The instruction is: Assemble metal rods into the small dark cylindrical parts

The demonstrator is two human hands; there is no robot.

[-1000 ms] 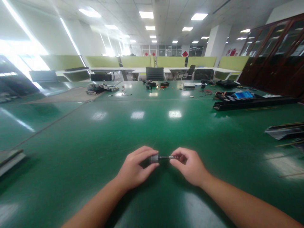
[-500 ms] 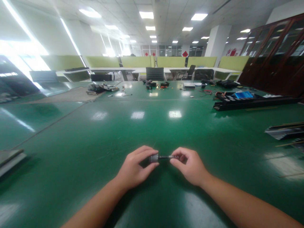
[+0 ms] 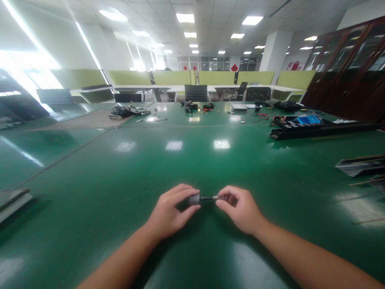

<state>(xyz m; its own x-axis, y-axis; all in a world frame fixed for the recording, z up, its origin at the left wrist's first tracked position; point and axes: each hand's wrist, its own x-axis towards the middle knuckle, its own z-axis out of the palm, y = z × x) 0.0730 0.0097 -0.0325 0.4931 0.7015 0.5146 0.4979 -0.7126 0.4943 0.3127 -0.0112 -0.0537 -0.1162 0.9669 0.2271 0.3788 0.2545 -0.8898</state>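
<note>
Between the thumb and fingers of my left hand (image 3: pixel 173 210) is a small grey cylinder (image 3: pixel 194 199), lying sideways. A thin dark rod (image 3: pixel 207 198) runs from its right side toward my right hand (image 3: pixel 239 208). There my thumb and bent fingers pinch the rod's far end, where a lighter, ridged bit shows. Whether cylinder and rod are one piece I cannot tell; the fingers partly cover both ends. Both hands are low over the green table (image 3: pixel 180 168), near its front.
Black metal channels (image 3: pixel 319 129) holding loose parts lie at the right, with more channel pieces (image 3: pixel 362 164) nearer. Electronic parts (image 3: pixel 128 111) and cables are scattered along the back. A grey flat-edged piece (image 3: pixel 13 204) sits at the left. Office chairs (image 3: pixel 195 93) stand beyond the table.
Hardly anything differs. Both hands keep their grip on the cylinder and rod, with only a very slight shift, and the view has moved a touch.
</note>
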